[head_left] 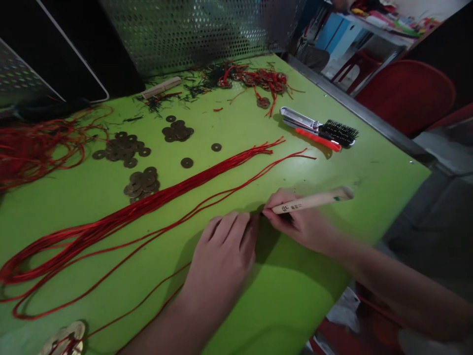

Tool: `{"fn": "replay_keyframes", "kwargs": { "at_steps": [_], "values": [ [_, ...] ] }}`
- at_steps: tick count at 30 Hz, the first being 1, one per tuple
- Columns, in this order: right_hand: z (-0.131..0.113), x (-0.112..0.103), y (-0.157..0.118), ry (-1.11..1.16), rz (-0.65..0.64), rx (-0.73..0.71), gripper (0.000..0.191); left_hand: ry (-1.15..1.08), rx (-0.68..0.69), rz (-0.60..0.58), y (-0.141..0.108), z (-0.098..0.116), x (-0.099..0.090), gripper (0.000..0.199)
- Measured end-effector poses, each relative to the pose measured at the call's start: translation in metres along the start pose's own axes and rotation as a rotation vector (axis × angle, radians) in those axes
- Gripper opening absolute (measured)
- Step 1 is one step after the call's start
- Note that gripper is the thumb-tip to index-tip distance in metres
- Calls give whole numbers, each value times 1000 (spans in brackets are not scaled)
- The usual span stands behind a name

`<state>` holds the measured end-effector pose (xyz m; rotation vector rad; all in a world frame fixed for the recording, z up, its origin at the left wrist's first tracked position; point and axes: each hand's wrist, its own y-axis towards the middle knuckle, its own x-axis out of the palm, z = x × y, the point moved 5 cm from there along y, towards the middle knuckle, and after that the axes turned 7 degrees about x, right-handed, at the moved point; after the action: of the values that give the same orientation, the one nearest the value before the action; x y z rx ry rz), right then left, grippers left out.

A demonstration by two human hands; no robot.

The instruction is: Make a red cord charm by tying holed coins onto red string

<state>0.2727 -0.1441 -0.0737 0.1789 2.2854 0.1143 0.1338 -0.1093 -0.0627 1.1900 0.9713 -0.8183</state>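
My right hand (301, 224) is closed around a slim, pale wooden-handled tool (314, 198) with printed characters. The tool's tip is dark and mostly hidden by my fingers. Beside it, my left hand (225, 246) rests on the green tabletop, fingers curled and pressed together. A thin red cord (148, 296) runs from a cluster of brass coins (70, 337) at the lower left up under this hand; its end is out of sight. A long looped bundle of red cords (177, 190) lies beyond my left hand, with a few looser strands nearer to me.
Loose coins lie in piles (121, 149) behind the bundle. A tangle of red cord (33, 143) sits at the left. Coins tied with red cord (264, 79) lie at the back, near a wooden piece (161, 88). A black-bristled brush (336, 133) and an orange-handled item (318, 139) lie near the right edge.
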Motion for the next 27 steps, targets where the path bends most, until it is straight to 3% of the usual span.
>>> {"fn": "replay_keyframes", "kwargs": {
  "at_steps": [17,27],
  "values": [
    [-4,2,6,-18,-50,37,18,-2,35,-52,-2,1,2,33],
    [1,6,6,-49,-11,48,18,13,24,-63,-2,0,5,32]
  ]
}}
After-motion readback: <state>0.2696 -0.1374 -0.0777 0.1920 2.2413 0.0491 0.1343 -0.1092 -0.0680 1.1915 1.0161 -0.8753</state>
